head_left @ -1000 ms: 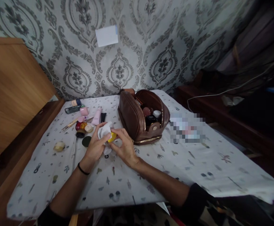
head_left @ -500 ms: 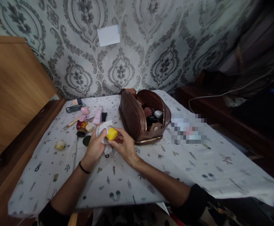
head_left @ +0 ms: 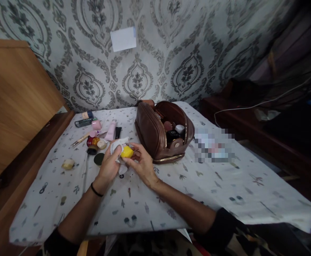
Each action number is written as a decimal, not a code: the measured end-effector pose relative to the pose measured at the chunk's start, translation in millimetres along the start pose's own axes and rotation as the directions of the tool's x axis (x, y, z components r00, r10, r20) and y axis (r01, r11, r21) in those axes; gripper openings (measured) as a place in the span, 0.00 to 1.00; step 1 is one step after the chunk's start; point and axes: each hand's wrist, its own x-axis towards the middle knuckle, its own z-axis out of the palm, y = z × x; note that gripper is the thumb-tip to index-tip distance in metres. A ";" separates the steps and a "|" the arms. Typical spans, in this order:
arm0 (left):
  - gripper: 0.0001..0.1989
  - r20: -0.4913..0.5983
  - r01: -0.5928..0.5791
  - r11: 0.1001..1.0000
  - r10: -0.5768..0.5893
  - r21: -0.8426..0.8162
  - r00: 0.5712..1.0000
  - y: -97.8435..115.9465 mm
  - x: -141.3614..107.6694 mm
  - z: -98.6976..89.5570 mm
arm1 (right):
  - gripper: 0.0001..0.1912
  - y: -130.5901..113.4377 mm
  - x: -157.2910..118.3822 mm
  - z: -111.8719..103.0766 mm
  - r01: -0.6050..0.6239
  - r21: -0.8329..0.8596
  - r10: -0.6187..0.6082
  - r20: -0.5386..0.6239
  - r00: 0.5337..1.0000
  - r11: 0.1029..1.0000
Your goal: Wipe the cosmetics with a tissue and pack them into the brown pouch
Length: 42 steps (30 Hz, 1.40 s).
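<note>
Along the left of the table you have a pale cream-coloured item, a brush, a red jar and a dark disc. Next, your left hand has its grip closed on a white cloth, bunched against the yellow item between your hands. Your right hand has its grip pinched on that item's right side. Farther right stands your open brown bag, containers inside.
</note>
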 end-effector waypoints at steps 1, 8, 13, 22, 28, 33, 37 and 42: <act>0.16 0.010 0.011 1.000 -0.011 -0.007 1.000 1.3 -0.5 0.2 | 0.27 0.4 0.3 0.2 -0.012 0.007 0.012 -0.006 1.000 1.000; 0.26 0.063 0.034 0.995 -0.040 0.089 0.997 12.5 -6.0 5.2 | 0.21 -8.4 -1.7 -5.9 0.211 -0.217 -0.211 0.023 0.977 0.953; 0.19 -0.015 -0.011 1.000 0.011 0.028 1.000 5.8 -2.4 2.5 | 0.25 -9.6 -3.0 -5.7 0.224 -0.269 -0.214 0.065 0.975 0.937; 0.24 0.030 -0.002 1.000 0.001 0.015 1.000 6.3 -2.3 0.8 | 0.24 -1.9 -2.0 -1.8 -0.045 -0.066 0.048 0.041 0.998 0.997; 0.25 0.054 -0.025 0.995 0.020 0.100 0.998 10.1 -5.5 5.8 | 0.24 -3.4 -4.4 -2.5 0.121 -0.113 -0.116 0.048 0.992 0.986; 0.18 -0.092 -0.047 0.998 0.049 0.030 0.995 1.7 -1.3 4.0 | 0.28 -1.9 -4.3 1.4 0.056 -0.036 -0.054 0.060 0.997 0.998; 0.18 -0.069 -0.001 1.000 -0.001 -0.015 0.998 4.5 -0.9 3.7 | 0.30 0.6 -1.3 2.0 -0.062 0.013 0.062 0.005 0.998 0.998; 0.26 0.056 0.023 0.995 -0.029 0.093 0.998 12.5 -4.7 4.7 | 0.19 -5.6 -1.0 -3.5 0.119 -0.183 -0.116 0.028 0.993 0.976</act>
